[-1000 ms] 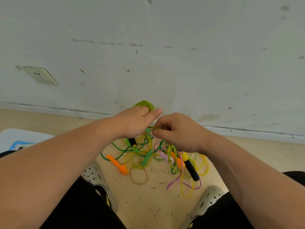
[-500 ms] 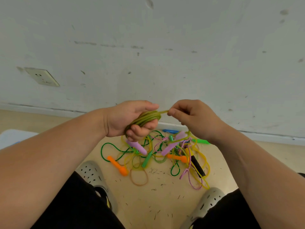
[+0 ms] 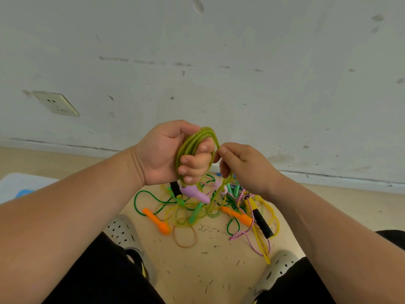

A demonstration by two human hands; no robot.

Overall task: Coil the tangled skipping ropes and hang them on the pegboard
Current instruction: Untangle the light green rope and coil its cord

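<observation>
above the tangled ropes (image 3: 210, 207) on the floor, left hand (image 3: 166, 154) clenches the green coil (image 3: 192, 143), right hand (image 3: 243, 165) pinching its strand.

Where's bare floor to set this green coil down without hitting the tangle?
Free: the floor between the left shoe and right shoe, nearer you than the tan loop; the strip right of the black-and-yellow handle, along the skirting. Crowded: from the left orange handle across to that handle.
</observation>
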